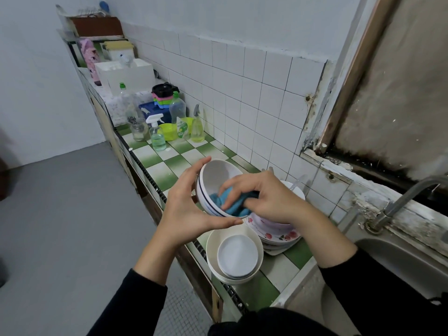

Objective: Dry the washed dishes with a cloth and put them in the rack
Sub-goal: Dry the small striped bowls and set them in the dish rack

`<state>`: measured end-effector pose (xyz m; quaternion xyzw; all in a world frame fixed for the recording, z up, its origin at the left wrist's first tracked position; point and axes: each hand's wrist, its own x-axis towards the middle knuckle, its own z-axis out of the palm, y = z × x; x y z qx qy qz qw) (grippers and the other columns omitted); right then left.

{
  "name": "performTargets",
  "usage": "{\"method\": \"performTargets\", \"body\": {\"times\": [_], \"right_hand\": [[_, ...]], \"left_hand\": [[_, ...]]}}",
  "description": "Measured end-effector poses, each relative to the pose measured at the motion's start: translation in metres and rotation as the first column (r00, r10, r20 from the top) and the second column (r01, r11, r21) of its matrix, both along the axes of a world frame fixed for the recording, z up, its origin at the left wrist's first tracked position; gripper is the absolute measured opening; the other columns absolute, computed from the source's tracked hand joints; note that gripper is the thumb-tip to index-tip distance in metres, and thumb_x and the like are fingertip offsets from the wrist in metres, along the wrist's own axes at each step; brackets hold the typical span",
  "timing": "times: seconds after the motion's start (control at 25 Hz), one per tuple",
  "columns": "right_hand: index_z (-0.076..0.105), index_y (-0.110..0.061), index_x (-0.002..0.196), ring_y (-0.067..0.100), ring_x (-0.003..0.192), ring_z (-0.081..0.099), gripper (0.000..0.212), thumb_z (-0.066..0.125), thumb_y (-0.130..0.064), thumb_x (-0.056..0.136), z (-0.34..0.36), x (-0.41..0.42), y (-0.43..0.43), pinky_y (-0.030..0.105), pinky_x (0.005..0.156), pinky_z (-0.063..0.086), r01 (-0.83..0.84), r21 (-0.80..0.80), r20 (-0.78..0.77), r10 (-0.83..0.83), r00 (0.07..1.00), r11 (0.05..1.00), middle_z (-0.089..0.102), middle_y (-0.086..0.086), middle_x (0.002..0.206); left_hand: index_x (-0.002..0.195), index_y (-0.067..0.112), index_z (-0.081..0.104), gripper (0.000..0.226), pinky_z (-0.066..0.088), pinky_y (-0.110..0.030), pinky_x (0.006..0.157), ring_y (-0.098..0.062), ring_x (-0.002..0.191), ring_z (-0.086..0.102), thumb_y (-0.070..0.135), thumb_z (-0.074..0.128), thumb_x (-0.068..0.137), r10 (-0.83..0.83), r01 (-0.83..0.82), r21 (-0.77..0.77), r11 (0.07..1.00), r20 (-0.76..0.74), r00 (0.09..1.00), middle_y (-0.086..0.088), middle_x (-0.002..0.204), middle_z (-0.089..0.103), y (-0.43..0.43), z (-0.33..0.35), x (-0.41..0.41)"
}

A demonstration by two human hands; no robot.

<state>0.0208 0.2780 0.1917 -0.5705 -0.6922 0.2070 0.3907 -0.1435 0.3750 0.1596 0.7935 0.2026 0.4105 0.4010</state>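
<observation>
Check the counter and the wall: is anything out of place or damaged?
The stack of cream bowls sits right at the front edge of the counter, seemingly overhanging. The window frame is blackened, with flaking paint.

No legible text. Only candidate is the green-and-white label on the soap bottle at the back of the counter: there is print on it, but it is too small and blurred to read. No brand or number can be made out.
</observation>
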Motion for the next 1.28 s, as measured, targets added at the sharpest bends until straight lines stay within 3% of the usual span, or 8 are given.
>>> {"method": "performTargets", "body": {"times": [0.12, 0.24, 0.4, 0.6, 0.84, 1.04, 1.12, 1.28], "right_hand": [[0.078, -0.014, 0.088, 0.018, 0.096, 0.062, 0.046, 0.047, 0.013, 0.067, 0.006, 0.018, 0.006, 0.027, 0.086, 0.047, 0.065, 0.137, 0.352, -0.110, 0.929, 0.988, 0.067, 0.004, 0.104], [0.076, -0.016, 0.098, 0.012, 0.098, 0.059, 0.039, 0.051, 0.002, 0.075, -0.001, 0.004, 0.013, 0.024, 0.091, 0.046, 0.253, 0.293, 0.220, -0.323, 0.921, 0.922, 0.064, 0.003, 0.106], [0.074, -0.016, 0.091, 0.007, 0.102, 0.060, 0.050, 0.050, 0.021, 0.069, 0.007, -0.005, 0.001, 0.016, 0.095, 0.043, -0.001, 0.023, -0.033, 0.002, 0.999, 1.000, 0.065, -0.006, 0.102], [0.075, -0.017, 0.083, 0.023, 0.093, 0.060, 0.040, 0.047, 0.007, 0.068, 0.013, 0.022, 0.003, 0.044, 0.076, 0.052, 0.053, 0.188, 0.483, -0.139, 0.864, 0.981, 0.063, 0.002, 0.104], [0.077, -0.021, 0.087, 0.010, 0.101, 0.061, 0.052, 0.046, 0.016, 0.068, 0.010, 0.009, -0.009, 0.023, 0.092, 0.047, -0.008, 0.069, 0.024, 0.006, 1.000, 0.998, 0.065, -0.008, 0.103], [0.078, -0.018, 0.087, 0.020, 0.092, 0.062, 0.046, 0.048, 0.009, 0.068, 0.019, 0.032, -0.010, 0.023, 0.084, 0.045, 0.084, 0.177, 0.402, -0.150, 0.903, 0.981, 0.064, 0.004, 0.104], [0.077, -0.014, 0.092, 0.017, 0.094, 0.060, 0.044, 0.047, 0.008, 0.069, 0.012, 0.019, -0.006, 0.022, 0.088, 0.045, 0.192, 0.277, 0.302, -0.275, 0.913, 0.941, 0.064, 0.006, 0.105], [0.076, -0.011, 0.094, 0.010, 0.101, 0.059, 0.049, 0.044, 0.014, 0.067, 0.009, 0.008, -0.014, 0.019, 0.094, 0.044, -0.031, 0.062, 0.185, 0.019, 0.983, 0.998, 0.065, 0.002, 0.107]], "left_hand": [[0.135, 0.033, 0.047, 0.111, 0.049, -0.018, 0.090, -0.004, 0.113, 0.059, 0.051, 0.091, 0.035, -0.036, 0.036, -0.031, 0.999, -0.003, 0.999, 0.013, 0.124, 0.061, -0.006, 0.002, 0.002], [0.134, 0.033, 0.045, 0.107, 0.048, -0.016, 0.090, -0.003, 0.115, 0.058, 0.048, 0.091, 0.038, -0.076, 0.076, -0.024, 0.997, 0.014, 0.997, 0.016, 0.125, 0.061, -0.011, 0.005, 0.009], [0.136, 0.030, 0.048, 0.111, 0.048, -0.020, 0.091, -0.005, 0.112, 0.060, 0.048, 0.092, 0.036, -0.040, 0.042, -0.043, 0.998, 0.047, 0.998, 0.014, 0.121, 0.062, -0.003, 0.004, 0.000], [0.136, 0.028, 0.047, 0.109, 0.048, -0.018, 0.091, -0.004, 0.114, 0.059, 0.049, 0.091, 0.038, -0.070, 0.071, -0.040, 0.997, 0.021, 0.997, 0.010, 0.126, 0.061, -0.016, 0.007, 0.008], [0.137, 0.022, 0.047, 0.112, 0.052, -0.029, 0.094, -0.010, 0.115, 0.060, 0.049, 0.092, 0.038, -0.065, 0.065, -0.008, 0.998, 0.034, 0.997, 0.005, 0.127, 0.060, -0.012, 0.011, 0.011], [0.138, 0.022, 0.047, 0.112, 0.053, -0.036, 0.093, -0.013, 0.114, 0.061, 0.050, 0.092, 0.039, -0.088, 0.088, -0.015, 0.996, -0.001, 0.996, 0.007, 0.127, 0.061, -0.021, 0.009, 0.016], [0.138, 0.021, 0.047, 0.111, 0.053, -0.034, 0.093, -0.011, 0.114, 0.061, 0.048, 0.092, 0.039, -0.100, 0.100, -0.014, 0.995, 0.003, 0.995, 0.008, 0.126, 0.061, -0.025, 0.009, 0.019], [0.135, 0.031, 0.047, 0.111, 0.053, -0.032, 0.093, -0.011, 0.113, 0.061, 0.052, 0.091, 0.036, -0.065, 0.066, -0.025, 0.998, 0.030, 0.997, 0.006, 0.124, 0.061, -0.011, 0.008, 0.012]]}}
